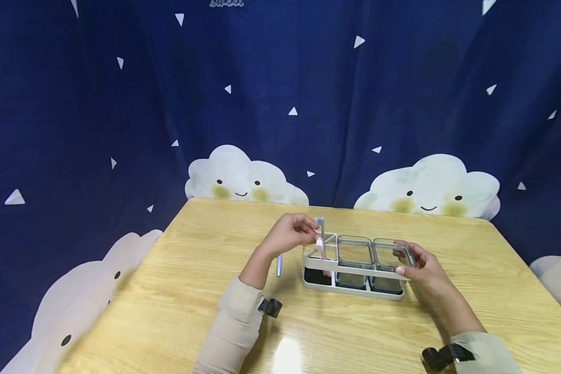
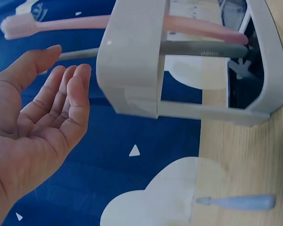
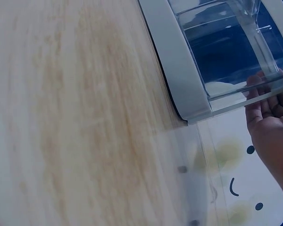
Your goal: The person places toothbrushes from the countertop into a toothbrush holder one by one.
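A white toothbrush holder with clear cups stands on the table. In its left compartment lean a pink toothbrush and a grey toothbrush. My left hand is beside the brush heads, its fingers loosely bent. In the left wrist view, thumb and fingertips lie close around the grey handle without closing on it. My right hand grips the holder's right end, thumb at the front and fingers behind, near the end cup.
A slim blue-handled item lies on the wooden table, left of the holder. Behind the table hangs a dark blue curtain with clouds and white triangles.
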`<move>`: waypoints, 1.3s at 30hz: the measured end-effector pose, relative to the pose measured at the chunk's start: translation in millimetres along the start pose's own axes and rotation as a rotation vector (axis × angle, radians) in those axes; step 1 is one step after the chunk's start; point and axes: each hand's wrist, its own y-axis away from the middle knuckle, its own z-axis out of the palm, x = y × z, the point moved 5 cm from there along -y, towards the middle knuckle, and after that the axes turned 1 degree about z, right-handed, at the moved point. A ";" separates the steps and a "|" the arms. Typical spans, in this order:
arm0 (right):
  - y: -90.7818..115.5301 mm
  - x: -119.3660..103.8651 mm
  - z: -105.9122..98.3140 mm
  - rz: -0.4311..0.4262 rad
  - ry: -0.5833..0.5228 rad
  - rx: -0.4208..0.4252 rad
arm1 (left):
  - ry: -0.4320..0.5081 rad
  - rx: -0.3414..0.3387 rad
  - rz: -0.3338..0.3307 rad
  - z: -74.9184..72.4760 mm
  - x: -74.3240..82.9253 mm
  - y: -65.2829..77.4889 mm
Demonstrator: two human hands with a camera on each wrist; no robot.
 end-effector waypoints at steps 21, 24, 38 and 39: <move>-1.0 -1.1 -1.8 -0.001 -0.037 -0.002 | 0.028 -0.052 0.009 -24.1 -32.6 12.7; 0.0 -1.0 -1.0 0.004 -0.054 0.001 | 0.032 -0.071 0.006 -25.4 -38.3 13.4; 0.2 -1.6 0.1 0.003 -0.060 0.005 | 0.049 -0.062 -0.021 -43.1 -43.7 22.0; 0.6 -1.3 0.1 0.006 -0.060 0.005 | 0.054 -0.059 -0.022 -43.7 -42.1 23.8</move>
